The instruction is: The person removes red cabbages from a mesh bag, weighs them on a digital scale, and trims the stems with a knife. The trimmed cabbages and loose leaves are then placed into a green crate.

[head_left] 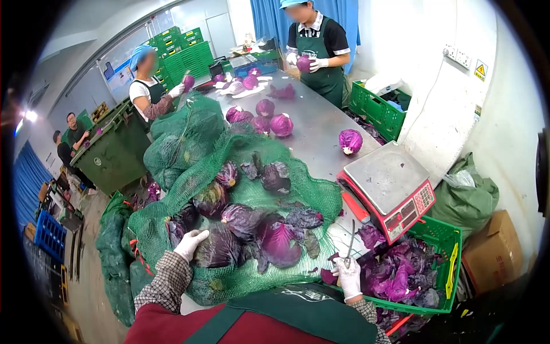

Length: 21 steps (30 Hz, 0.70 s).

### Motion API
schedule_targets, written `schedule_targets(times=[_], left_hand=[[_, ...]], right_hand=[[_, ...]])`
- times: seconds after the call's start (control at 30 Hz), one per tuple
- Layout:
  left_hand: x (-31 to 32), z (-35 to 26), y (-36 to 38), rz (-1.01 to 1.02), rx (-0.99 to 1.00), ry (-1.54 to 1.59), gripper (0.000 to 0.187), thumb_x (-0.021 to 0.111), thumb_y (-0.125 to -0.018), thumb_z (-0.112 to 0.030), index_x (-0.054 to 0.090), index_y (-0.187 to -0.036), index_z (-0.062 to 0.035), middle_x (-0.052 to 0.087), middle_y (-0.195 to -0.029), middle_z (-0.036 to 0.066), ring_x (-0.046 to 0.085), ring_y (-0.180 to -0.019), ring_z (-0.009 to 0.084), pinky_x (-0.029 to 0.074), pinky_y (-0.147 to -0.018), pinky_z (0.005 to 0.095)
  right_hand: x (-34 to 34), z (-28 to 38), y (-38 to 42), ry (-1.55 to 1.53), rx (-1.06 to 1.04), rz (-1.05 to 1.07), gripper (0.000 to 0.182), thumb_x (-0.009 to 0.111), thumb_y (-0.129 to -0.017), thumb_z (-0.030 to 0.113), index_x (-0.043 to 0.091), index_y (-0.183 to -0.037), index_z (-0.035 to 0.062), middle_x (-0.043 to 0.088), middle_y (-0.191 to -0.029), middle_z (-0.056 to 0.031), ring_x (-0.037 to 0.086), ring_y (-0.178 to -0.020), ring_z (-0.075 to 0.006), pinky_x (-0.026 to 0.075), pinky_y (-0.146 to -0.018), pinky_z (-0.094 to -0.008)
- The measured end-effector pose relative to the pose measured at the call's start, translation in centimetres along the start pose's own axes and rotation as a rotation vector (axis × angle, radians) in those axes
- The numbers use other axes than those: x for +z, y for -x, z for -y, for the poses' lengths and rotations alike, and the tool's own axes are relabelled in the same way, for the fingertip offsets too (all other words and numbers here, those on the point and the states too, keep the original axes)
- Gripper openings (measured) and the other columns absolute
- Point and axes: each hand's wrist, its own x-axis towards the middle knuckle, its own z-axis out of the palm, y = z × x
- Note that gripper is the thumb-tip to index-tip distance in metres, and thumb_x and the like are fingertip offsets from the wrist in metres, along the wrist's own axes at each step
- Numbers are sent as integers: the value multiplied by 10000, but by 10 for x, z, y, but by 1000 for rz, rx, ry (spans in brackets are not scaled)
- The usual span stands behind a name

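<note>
My gloved left hand (191, 245) grips the left side of a large dark red cabbage (217, 247), its fingertips curled at the leaves. This cabbage lies on an opened green mesh sack (309, 189) spread over the metal table. Around it are more red cabbages (209, 199) and loose dark outer leaves (305, 218). In my gloved right hand (347, 277) is a knife (351, 239), its narrow blade pointing up and away from me. That hand is near the table's front edge, beside a green crate (454, 252) filled with purple leaves (401, 269).
A red weighing scale (384, 172) stands at the right; a trimmed cabbage (350, 141) sits behind it. Full mesh sacks (186, 135) are piled at the left. Two co-workers (321, 51) across the table hold cabbages. A large green bin (112, 152) stands beyond the sacks.
</note>
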Motion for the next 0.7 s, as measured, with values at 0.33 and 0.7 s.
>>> schedule_targets(times=[0.33, 0.7], left_hand=[[109, -26, 75, 377, 626, -1041, 873, 806, -691, -474, 464, -1293, 58, 510, -1289, 243, 503, -1212, 351, 404, -1030, 419], [206, -72, 86, 364, 1138, -746, 518, 729, -809, -267, 571, -1223, 2, 584, -1227, 190, 543, -1176, 319, 434, -998, 383]], right_hand=[[0, 5, 17, 5, 14, 42, 280, 619, -910, 115, 546, -1132, -38, 635, -862, -75, 621, -636, -122, 500, -551, -239], [-12, 50, 32, 380, -345, -100, 197, 591, -896, 52, 600, -1087, 5, 640, -883, -142, 646, -736, -224, 517, -640, -322]])
